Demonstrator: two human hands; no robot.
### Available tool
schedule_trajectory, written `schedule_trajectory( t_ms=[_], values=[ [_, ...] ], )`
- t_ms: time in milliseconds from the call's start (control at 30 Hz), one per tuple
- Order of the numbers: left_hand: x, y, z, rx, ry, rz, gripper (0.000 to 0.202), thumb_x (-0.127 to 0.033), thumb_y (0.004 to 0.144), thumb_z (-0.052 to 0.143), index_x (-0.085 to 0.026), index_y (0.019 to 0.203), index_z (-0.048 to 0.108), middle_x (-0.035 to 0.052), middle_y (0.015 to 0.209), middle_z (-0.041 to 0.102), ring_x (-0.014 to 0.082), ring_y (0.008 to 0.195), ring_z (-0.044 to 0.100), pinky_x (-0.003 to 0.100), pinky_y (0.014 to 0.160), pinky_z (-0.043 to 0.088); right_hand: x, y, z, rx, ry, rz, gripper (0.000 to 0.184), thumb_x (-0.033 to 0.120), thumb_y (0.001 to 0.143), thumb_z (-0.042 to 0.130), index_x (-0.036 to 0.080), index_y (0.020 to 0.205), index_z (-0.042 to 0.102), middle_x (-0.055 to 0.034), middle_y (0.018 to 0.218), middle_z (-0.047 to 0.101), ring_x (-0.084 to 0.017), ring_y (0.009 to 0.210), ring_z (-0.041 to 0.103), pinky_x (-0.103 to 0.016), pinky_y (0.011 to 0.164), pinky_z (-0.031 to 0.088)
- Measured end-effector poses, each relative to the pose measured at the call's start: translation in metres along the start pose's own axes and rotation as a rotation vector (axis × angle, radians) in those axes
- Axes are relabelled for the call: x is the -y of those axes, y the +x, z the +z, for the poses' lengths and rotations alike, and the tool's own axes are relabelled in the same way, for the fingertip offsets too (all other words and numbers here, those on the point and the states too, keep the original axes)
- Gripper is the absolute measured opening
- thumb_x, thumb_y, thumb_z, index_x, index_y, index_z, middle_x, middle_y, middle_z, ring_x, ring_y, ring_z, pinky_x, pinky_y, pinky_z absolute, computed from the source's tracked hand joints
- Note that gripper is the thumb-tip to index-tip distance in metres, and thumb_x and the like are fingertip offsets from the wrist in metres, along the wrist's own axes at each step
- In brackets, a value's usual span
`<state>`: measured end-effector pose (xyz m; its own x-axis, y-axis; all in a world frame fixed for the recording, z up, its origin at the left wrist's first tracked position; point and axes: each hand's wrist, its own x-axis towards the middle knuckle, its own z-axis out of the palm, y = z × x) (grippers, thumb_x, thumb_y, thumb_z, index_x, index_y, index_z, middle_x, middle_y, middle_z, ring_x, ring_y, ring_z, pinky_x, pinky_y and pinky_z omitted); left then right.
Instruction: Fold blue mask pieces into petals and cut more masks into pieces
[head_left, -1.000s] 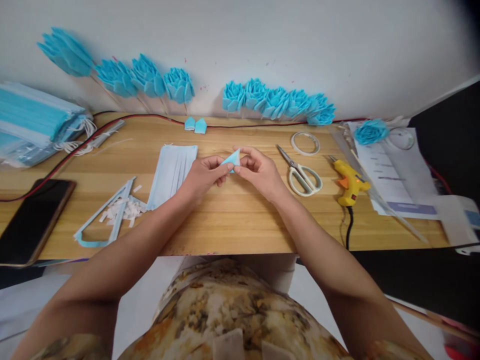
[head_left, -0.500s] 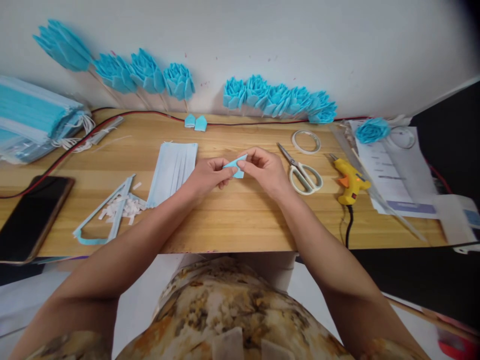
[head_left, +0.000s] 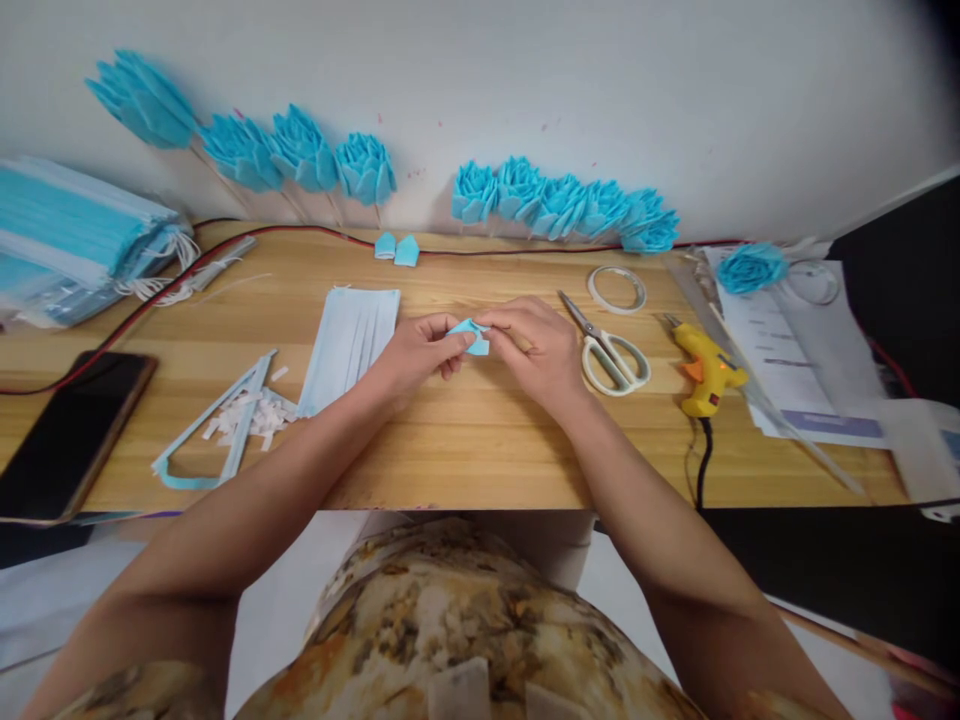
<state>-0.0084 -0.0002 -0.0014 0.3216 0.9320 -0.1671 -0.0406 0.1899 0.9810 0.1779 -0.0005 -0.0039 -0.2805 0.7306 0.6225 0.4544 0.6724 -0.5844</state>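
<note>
A small, bright-blue, folded piece of soft sheet material [head_left: 478,347] lies between the two hands, in front of the person's body and over the middle of the pale wooden worktop [head_left: 457,455]. Neither hand is nearer, since both touch it: the left hand [head_left: 420,352] comes in from its left, the right hand [head_left: 544,348] from its right.

The left hand is narrowed to a pinch, holding the piece by its left part with the thumb laid over the near face. The right hand is also drawn narrow, its thumb and index finger together at the upper right edge, where the material looks turned over. What shows of the piece is wider from side to side than toward the body (the fingers cover both ends, so its true long axis cannot be told). Whether its lower edge touches the worktop is not clear either.

Just left of the left hand lies a pale-blue pleated face mask [head_left: 351,345], its length running away from the body. Just right of the right hand lie white-handled scissors with dark metal blades [head_left: 631,370], opposite the mask, their tips pointing away and leftward.
</note>
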Motion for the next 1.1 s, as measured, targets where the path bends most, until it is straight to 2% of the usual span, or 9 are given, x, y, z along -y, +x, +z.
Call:
schedule_trajectory(
  t_ms=[100, 367, 500, 667, 867, 933, 1000, 1100],
  values=[
    [0.0007, 0.0005, -0.0004, 0.016, -0.043, 0.019, 0.024, -0.037, 0.075, 0.075, -0.017, 0.071, 0.062, -0.0021, 0.059, 0.059, 0.0073, 0.051, 0.051, 0.021, 0.051, 0.041, -0.0027, -0.0002, -0.0004, 0.013, -0.043, -0.053, 0.023, 0.020, 0.095, 0.057, 0.029, 0.100, 0.077, -0.0029, 0.099, 0.079, -0.021, 0.090, 0.069, -0.039, 0.082, 0.051],
    [0.0043, 0.0023, -0.0009, 0.036, -0.094, 0.030, 0.025, -0.037, 0.077, 0.077, -0.017, 0.071, 0.063, -0.0022, 0.060, 0.059, 0.0072, 0.052, 0.051, 0.021, 0.052, 0.041, -0.0043, -0.0009, 0.0007, 0.069, -0.074, -0.018, 0.028, 0.023, 0.096, 0.052, 0.032, 0.099, 0.079, -0.0031, 0.102, 0.078, -0.022, 0.093, 0.068, -0.042, 0.085, 0.051],
    [0.0053, 0.0017, -0.0015, 0.063, -0.124, 0.040, 0.030, -0.042, 0.077, 0.080, -0.017, 0.073, 0.064, -0.0017, 0.062, 0.060, 0.0075, 0.053, 0.051, 0.021, 0.053, 0.042, -0.0045, -0.0011, 0.0008, 0.050, -0.079, -0.036, 0.031, 0.021, 0.097, 0.050, 0.032, 0.101, 0.079, -0.0036, 0.101, 0.078, -0.022, 0.093, 0.068, -0.041, 0.084, 0.051],
    [0.0045, 0.0009, -0.0004, 0.074, -0.144, 0.043, 0.036, -0.048, 0.074, 0.082, -0.017, 0.074, 0.064, -0.0018, 0.062, 0.060, 0.0076, 0.054, 0.051, 0.021, 0.054, 0.042, -0.0051, -0.0012, 0.0001, 0.063, -0.075, 0.008, 0.031, 0.020, 0.095, 0.051, 0.032, 0.101, 0.079, -0.0032, 0.102, 0.078, -0.023, 0.095, 0.068, -0.043, 0.086, 0.051],
    [0.0028, 0.0013, -0.0004, 0.031, -0.114, 0.043, 0.028, -0.039, 0.075, 0.079, -0.017, 0.072, 0.062, -0.0024, 0.059, 0.060, 0.0074, 0.052, 0.051, 0.021, 0.053, 0.042, -0.0005, -0.0004, 0.0012, 0.049, -0.011, 0.026, 0.026, 0.023, 0.095, 0.054, 0.030, 0.100, 0.079, -0.0040, 0.102, 0.078, -0.022, 0.096, 0.069, -0.042, 0.089, 0.052],
    [0.0015, 0.0013, -0.0004, 0.013, -0.104, 0.050, 0.026, -0.036, 0.075, 0.078, -0.017, 0.072, 0.061, -0.0026, 0.058, 0.059, 0.0075, 0.051, 0.051, 0.021, 0.052, 0.042, 0.0006, -0.0003, 0.0021, 0.036, 0.071, 0.110, 0.025, 0.025, 0.096, 0.054, 0.030, 0.104, 0.077, -0.0038, 0.105, 0.078, -0.021, 0.099, 0.069, -0.042, 0.091, 0.052],
    [0.0001, 0.0011, -0.0003, -0.010, -0.088, 0.056, 0.025, -0.036, 0.076, 0.077, -0.017, 0.072, 0.060, -0.0026, 0.058, 0.060, 0.0076, 0.051, 0.051, 0.021, 0.052, 0.042, -0.0001, -0.0005, 0.0029, 0.019, 0.204, 0.270, 0.025, 0.031, 0.096, 0.055, 0.029, 0.112, 0.074, -0.0037, 0.107, 0.077, -0.020, 0.099, 0.069, -0.040, 0.089, 0.054],
    [-0.0016, 0.0005, 0.0005, -0.035, -0.055, 0.063, 0.022, -0.035, 0.077, 0.074, -0.017, 0.074, 0.061, -0.0028, 0.059, 0.060, 0.0075, 0.051, 0.051, 0.021, 0.052, 0.043, -0.0030, -0.0006, 0.0033, 0.031, 0.433, 0.513, 0.030, 0.045, 0.094, 0.058, 0.026, 0.113, 0.072, -0.0035, 0.098, 0.075, -0.018, 0.090, 0.068, -0.032, 0.074, 0.056]
  ],
)
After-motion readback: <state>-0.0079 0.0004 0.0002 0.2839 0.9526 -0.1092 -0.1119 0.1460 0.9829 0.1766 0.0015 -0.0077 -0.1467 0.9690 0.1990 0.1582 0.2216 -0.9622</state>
